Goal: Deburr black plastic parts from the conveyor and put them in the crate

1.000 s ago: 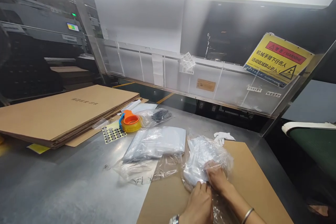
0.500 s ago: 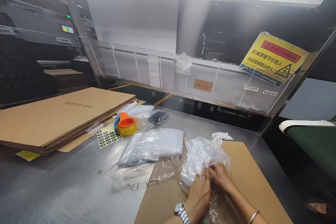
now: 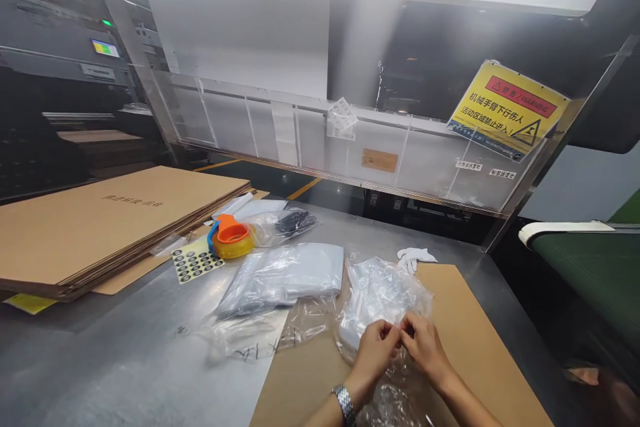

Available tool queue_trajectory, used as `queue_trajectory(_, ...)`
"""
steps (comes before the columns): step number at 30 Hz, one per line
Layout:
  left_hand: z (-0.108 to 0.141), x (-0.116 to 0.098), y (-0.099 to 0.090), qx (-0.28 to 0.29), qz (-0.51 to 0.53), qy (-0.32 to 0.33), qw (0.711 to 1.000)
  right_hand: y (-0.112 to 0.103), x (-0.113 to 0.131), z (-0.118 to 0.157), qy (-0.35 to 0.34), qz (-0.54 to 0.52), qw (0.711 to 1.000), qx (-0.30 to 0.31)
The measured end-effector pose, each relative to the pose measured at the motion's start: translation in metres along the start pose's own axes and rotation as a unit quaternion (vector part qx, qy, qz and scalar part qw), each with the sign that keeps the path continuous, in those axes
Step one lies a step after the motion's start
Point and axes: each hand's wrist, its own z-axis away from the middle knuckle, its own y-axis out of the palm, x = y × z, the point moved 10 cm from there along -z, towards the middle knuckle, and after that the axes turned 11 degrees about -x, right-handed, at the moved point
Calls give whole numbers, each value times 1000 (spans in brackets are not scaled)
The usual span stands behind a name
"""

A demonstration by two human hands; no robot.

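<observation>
A clear plastic bag (image 3: 380, 283) with whitish contents lies crumpled on a brown cardboard sheet (image 3: 470, 327). Over its near part, my left hand (image 3: 376, 345) and my right hand (image 3: 421, 341) meet with fingertips pinched close together, gripping the bag's clear film. The exact fold between the fingers is too small to make out. Loose film from the bag spreads below my wrists. Left of it lies a second clear bag (image 3: 290, 273) holding a flat stack of grey-white sheets, its marked flap toward me.
Flattened cardboard boxes (image 3: 125, 213) are stacked at left. Near them lie an orange tape dispenser (image 3: 233, 237), a sheet of round stickers (image 3: 195, 261) and a small bag with a black item (image 3: 295, 220). A white glove (image 3: 416, 257) lies behind the cardboard; a green conveyor (image 3: 590, 253) stands at right.
My left hand's fingers, stretched out over the bag before, have curled into a pinch. Both hands have drawn slightly nearer to me and together. The view has shifted a little.
</observation>
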Motion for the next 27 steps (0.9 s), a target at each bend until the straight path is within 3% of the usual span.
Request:
queue_trajectory(4, -10, 21, -4, -47, 77, -92, 992, 3, -1, -2, -1, -41, 999, 19)
queue_trajectory(8, -5, 28, -15, -87, 133, -122, 980, -11, -13, -8, 14, -51, 998, -19)
queue_trajectory(12, 6, 30, -6, -76, 203, -175, 960, -24, -11, -6, 16, -46, 997, -58)
queue_trajectory(18, 18, 25, 8, -63, 317, -270, 907, -40, 6, -2, 21, -65, 992, -104)
queue_trajectory(22, 36, 15, 8, -42, 354, -282, 891, -48, 16, 3, 19, -68, 992, -107)
queue_trajectory(27, 51, 6, 5, -41, 325, -219, 919, -42, 32, 17, 1, -78, 994, -71)
